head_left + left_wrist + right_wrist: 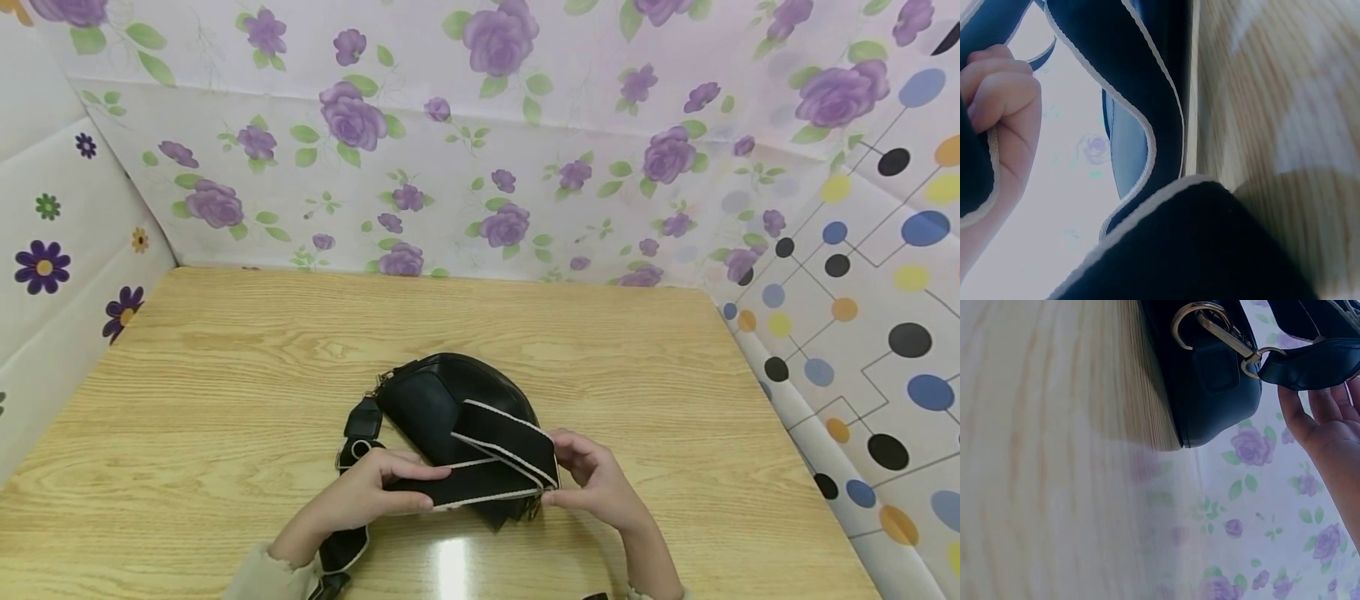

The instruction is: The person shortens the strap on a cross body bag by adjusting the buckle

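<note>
The black bag (423, 408) sits on the wooden table (225, 367), its rounded edge turned away from the person, and its wide black strap (468, 483) with pale edging lies across its near side, doubling back over its front in a fold towards its right end. At the bag's left end a dark leather tab (365, 419) hangs from a metal clasp, with more strap trailing down towards the person; at its other end the right wrist view shows a gold clip (1225, 334) joining it to a second tab (1313, 365). The left hand (367, 492), near the bag's lower left, pinches the strap between thumb and fingers; the right hand (600, 479), just beside the bag's right end, holds the folded end of the strap between thumb and fingertips, with a narrow grasp. The step in hand looks like laying or folding the strap over the bag, only partly done, since loose length trails at the bag's left. The next move seems to call for keeping the fold pinched at the bag's right while the left hand guides the slack flat, without twisting it. Beyond the bag, behind the table, hangs a purple-flowered cloth (450, 208)
</note>
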Available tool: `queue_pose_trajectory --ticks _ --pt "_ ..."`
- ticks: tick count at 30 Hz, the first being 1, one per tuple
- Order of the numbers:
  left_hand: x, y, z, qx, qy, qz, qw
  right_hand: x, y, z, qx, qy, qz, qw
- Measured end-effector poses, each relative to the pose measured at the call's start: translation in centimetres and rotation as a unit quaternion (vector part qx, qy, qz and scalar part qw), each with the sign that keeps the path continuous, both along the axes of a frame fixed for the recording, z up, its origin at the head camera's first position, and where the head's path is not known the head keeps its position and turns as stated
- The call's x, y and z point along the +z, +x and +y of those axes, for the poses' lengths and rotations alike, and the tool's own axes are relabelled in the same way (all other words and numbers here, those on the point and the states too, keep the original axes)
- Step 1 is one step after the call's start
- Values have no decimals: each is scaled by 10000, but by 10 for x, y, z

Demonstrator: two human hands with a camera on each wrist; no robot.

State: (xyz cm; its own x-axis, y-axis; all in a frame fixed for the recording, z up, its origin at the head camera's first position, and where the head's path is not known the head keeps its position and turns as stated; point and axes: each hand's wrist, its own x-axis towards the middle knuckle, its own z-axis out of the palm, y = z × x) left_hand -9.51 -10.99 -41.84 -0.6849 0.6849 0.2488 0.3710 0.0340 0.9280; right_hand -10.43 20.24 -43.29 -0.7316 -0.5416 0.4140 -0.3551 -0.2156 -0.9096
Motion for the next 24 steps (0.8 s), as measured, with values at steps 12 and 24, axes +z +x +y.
queue_pose_trajectory --ticks 12,24 --pt "0 0 -3 -8 -42 16 10000 3 1 -1 15 -18 36 10000" --pt "2 -2 -6 36 117 248 9996 2 1 5 -138 74 -9 9999"
